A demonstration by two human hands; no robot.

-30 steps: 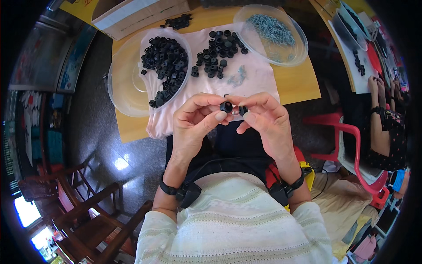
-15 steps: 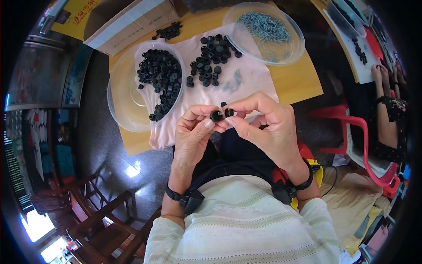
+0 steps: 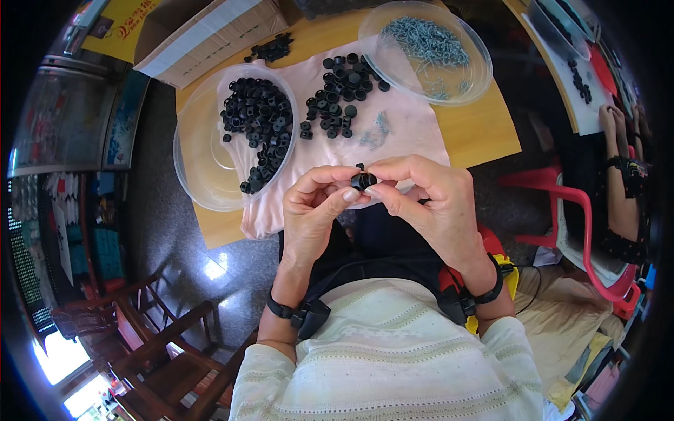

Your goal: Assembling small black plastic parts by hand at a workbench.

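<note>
Over the near edge of the cloth, my left hand (image 3: 316, 200) and my right hand (image 3: 425, 200) meet, both closed in a pinch. Between their fingertips is a small round black plastic part (image 3: 363, 182), gripped from both sides. A little black knob sticks up behind it. The fingers cover some of the part, so I cannot tell whether it is one piece or two pressed together. Beyond my hands, loose black caps (image 3: 340, 91) lie on a pale pink cloth (image 3: 316, 151), beside a thin scatter of tiny metal pieces (image 3: 377, 131).
At the left, a clear round tub (image 3: 184, 165) holds many black parts. Another clear tub (image 3: 481, 81) with grey screws stands far right. A cardboard box (image 3: 217, 38) sits at the back left. On the right are a red chair (image 3: 579, 200) and another person's arm (image 3: 621, 200).
The black piece in my left fingers and the one in my right fingers were apart with a thin metal bit between them; now they are together. My left hand moved slightly right.
</note>
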